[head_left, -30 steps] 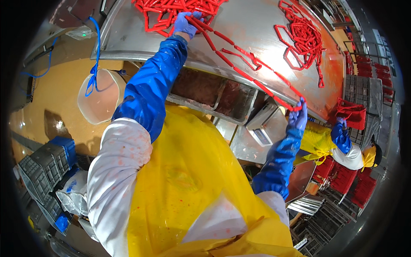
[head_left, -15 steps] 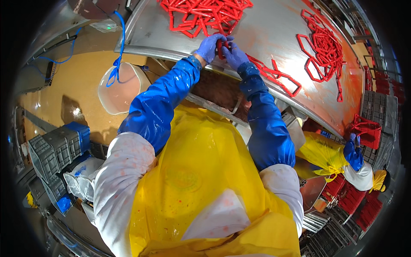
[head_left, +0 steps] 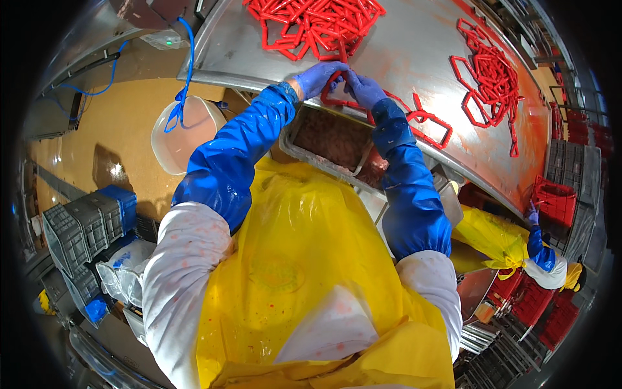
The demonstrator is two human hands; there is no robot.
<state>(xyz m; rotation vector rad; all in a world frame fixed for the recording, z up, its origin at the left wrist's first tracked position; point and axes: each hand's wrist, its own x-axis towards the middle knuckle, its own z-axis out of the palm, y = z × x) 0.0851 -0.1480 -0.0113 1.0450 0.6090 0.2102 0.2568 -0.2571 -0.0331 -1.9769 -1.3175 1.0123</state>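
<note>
Over the table's near edge, my left hand (head_left: 319, 79) and my right hand (head_left: 365, 89), both in purple gloves, meet at the fingertips. Each is closed on a string of red sausage links (head_left: 338, 102), and some links sag in a loop between and below the gloves. One link runs from the fingers up to a heap of red sausages (head_left: 317, 24) at the far side. To the right of my right hand, more linked sausages (head_left: 433, 118) lie on the metal table (head_left: 402, 55). The exact fingertip grip is partly hidden.
Below the edge sits a tray of pinkish meat (head_left: 330, 136). Another sausage heap (head_left: 494, 78) lies further right. A whitish tub (head_left: 184, 139) stands left, near a hanging blue hose (head_left: 188, 58). A co-worker (head_left: 544, 256) stands at right by a red crate (head_left: 555, 202).
Both hands have come slightly nearer and spread apart a little. The bunched links between them now hang as a loop. The co-worker's arm has shifted at the red crate.
</note>
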